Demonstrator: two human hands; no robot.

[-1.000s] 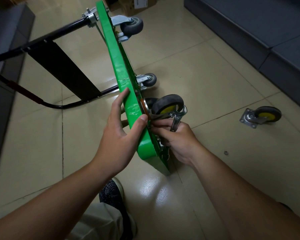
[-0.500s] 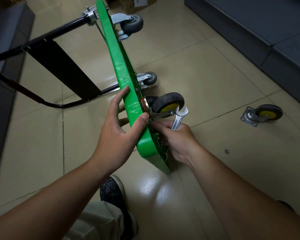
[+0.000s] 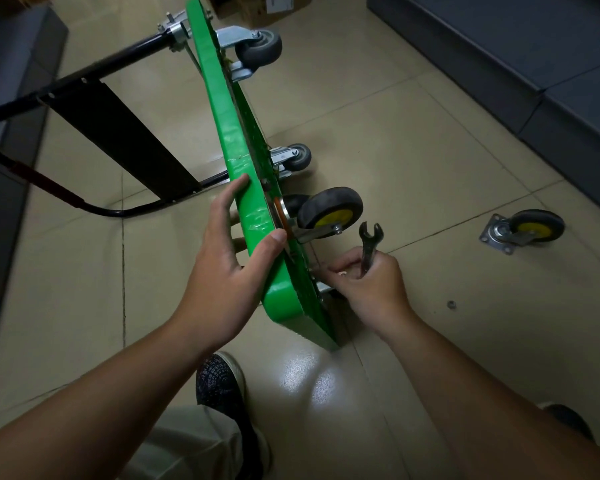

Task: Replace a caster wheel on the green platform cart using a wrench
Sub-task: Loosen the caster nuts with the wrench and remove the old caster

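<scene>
The green platform cart (image 3: 229, 133) stands on its side edge on the floor. My left hand (image 3: 229, 258) grips its upper edge, thumb on the underside rim. A black caster wheel with a yellow hub (image 3: 329, 211) sits against the cart's underside near that hand. My right hand (image 3: 368, 289) holds a dark open-ended wrench (image 3: 369, 240), jaw pointing up, just below the caster and close to the cart's underside. A second yellow-hubbed caster wheel (image 3: 527, 230) lies loose on the floor to the right.
The cart's black folding handle (image 3: 84, 140) lies on the floor to the left. Two grey casters (image 3: 260, 46) (image 3: 297, 157) stay on the cart's far end. A small nut (image 3: 450, 304) lies on the tiles. Grey furniture (image 3: 534, 57) fills the right; my shoe (image 3: 222, 382) is below the cart.
My right hand has pulled the wrench down and right, away from the caster bracket. The left hand kept its hold on the cart edge.
</scene>
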